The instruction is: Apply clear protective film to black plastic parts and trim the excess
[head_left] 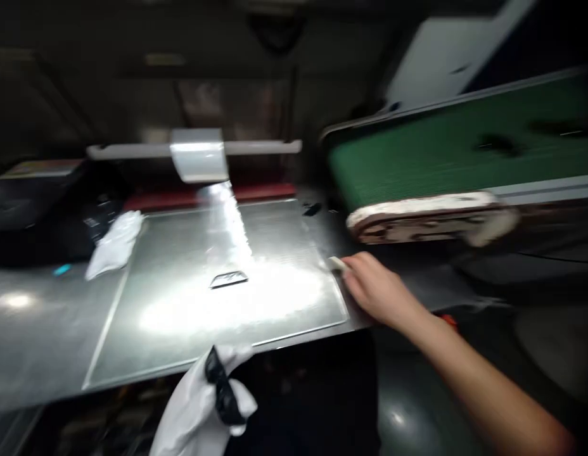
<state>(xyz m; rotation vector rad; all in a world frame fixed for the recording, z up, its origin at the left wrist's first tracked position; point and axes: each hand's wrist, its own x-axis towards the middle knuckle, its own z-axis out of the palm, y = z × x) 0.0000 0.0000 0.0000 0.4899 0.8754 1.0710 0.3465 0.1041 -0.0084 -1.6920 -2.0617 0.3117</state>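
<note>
My left hand (199,405), in a white glove, is closed around a glossy black part (222,389) just off the front edge of the bench. My right hand (377,285) is bare and pinches a small pale flat piece (339,263) at the right edge of a clear-covered mat (170,253). On that mat lies a thin dark-rimmed frame-like part (229,278). Behind it, a strip of clear film (230,215) runs down from a roll (199,155) on a white bar (260,147). Motion blur softens the details.
A green conveyor belt (417,158) carrying dark parts (498,144) stands at the right, its end near my right hand. A white cloth or glove (116,244) and a small blue item (62,270) lie on the metal bench (37,329). Small black bits (313,209) lie behind the mat.
</note>
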